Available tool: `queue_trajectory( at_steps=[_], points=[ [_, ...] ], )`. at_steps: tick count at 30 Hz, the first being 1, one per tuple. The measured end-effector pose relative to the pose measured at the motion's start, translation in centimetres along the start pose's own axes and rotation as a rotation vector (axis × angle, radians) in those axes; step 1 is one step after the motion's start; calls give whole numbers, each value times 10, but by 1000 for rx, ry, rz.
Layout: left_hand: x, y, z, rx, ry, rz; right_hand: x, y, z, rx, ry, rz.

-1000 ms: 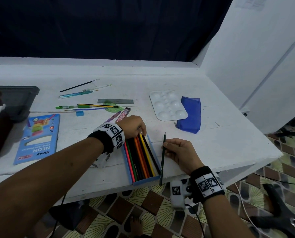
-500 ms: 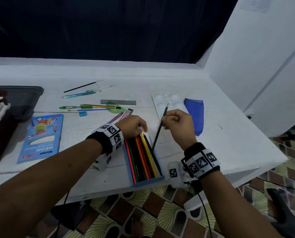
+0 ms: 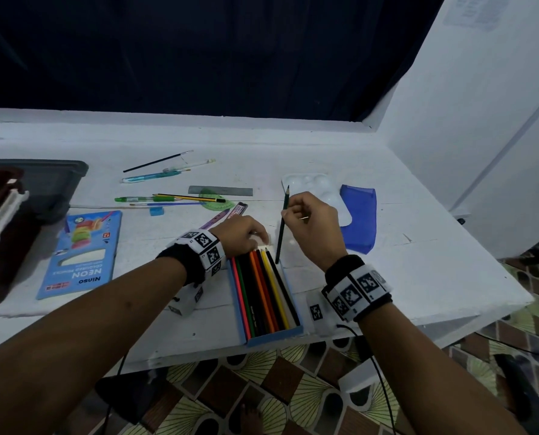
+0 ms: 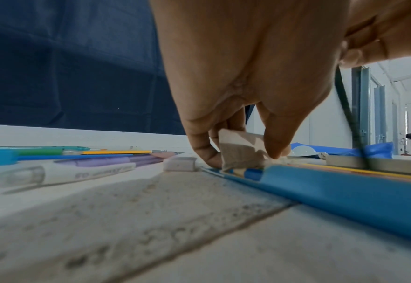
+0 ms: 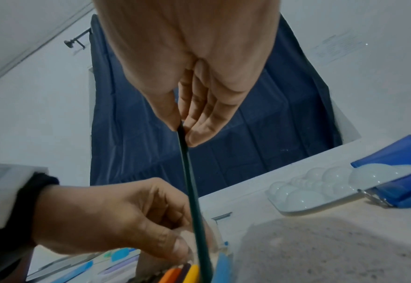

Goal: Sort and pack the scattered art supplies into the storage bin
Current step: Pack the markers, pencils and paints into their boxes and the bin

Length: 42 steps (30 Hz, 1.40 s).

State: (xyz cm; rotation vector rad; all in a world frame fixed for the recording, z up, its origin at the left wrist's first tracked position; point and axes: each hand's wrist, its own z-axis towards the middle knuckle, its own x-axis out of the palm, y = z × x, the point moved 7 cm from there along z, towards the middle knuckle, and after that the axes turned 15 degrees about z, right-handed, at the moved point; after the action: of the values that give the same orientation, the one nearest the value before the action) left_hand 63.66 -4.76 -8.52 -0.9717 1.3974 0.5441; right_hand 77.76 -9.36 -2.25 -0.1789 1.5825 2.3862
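An open blue pencil box point(image 3: 272, 335) lies at the table's front edge with several coloured pencils point(image 3: 263, 290) in it. My left hand point(image 3: 241, 235) pinches the box's cardboard end flap point(image 4: 239, 151) at its far end. My right hand point(image 3: 312, 226) pinches a dark green pencil point(image 3: 282, 226) near its top, holding it almost upright, its lower end at the box's far right corner. In the right wrist view the dark green pencil point(image 5: 193, 201) runs down from my thumb and fingers point(image 5: 199, 122) to the coloured pencils point(image 5: 187, 271). A dark grey storage bin point(image 3: 54, 183) stands at the far left.
A blue "NEON" pencil sleeve point(image 3: 82, 255) lies left of the box. Pens, brushes, a steel ruler point(image 3: 220, 190), a green protractor point(image 3: 216, 199) and a small blue eraser point(image 3: 156, 211) are scattered behind. A white palette point(image 3: 316, 186) and blue pouch point(image 3: 359, 218) lie to the right.
My right hand lifted the dark green pencil from beside the box, swung it upright and brought its lower end to the box's far right corner. The left hand stayed on the flap.
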Motion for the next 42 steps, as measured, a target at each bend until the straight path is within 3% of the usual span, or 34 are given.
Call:
queue_trajectory(
  at_steps=[12,16,22,29,35,42],
  points=[
    [1,4,-1,4,-14,-35,-6,17,-39,32,193,-62],
    [0,4,-2,-4,-25,-25,4,-6,-41,181,307,-154],
    [-3,7,-3,-46,-14,3,16,-40,-36,323,361,-261],
    [-2,9,-5,-63,5,-8,29,-54,-36,301,486,-464],
    [1,11,-5,-55,19,-1,25,-56,-39,333,492,-435],
    [0,20,-9,-105,29,-87,18,-60,-40,493,560,-329]
  ],
)
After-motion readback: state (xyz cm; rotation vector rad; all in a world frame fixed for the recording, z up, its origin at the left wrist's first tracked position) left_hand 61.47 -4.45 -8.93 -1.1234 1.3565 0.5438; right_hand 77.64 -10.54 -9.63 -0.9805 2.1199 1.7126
